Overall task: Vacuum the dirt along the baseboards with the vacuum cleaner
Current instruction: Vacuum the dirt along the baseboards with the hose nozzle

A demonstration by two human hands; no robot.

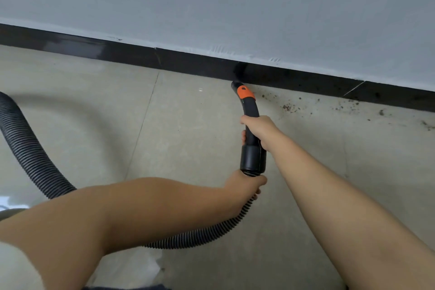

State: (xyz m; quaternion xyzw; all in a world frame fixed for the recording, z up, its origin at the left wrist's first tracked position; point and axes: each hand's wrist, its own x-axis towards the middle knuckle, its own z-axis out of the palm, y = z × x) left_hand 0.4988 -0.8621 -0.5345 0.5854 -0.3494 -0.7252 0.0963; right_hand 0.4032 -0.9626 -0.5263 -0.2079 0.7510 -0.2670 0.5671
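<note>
A black curved vacuum wand [251, 111] with an orange collar points at the floor, its tip right at the foot of the dark baseboard [179, 59]. My right hand [259, 131] grips the wand's handle. Just below the wand's cuff, my left hand [244, 184] grips the ribbed black hose [33, 148], which loops off to the left. Brown and black dirt specks [288, 108] lie on the floor along the baseboard to the right of the tip.
The grey wall [211, 2] rises above the baseboard. Pale floor tiles [98, 92] with grout lines spread left and toward me. More dirt [426, 125] lies at the far right edge. A pale rounded object shows at the left edge [9, 209].
</note>
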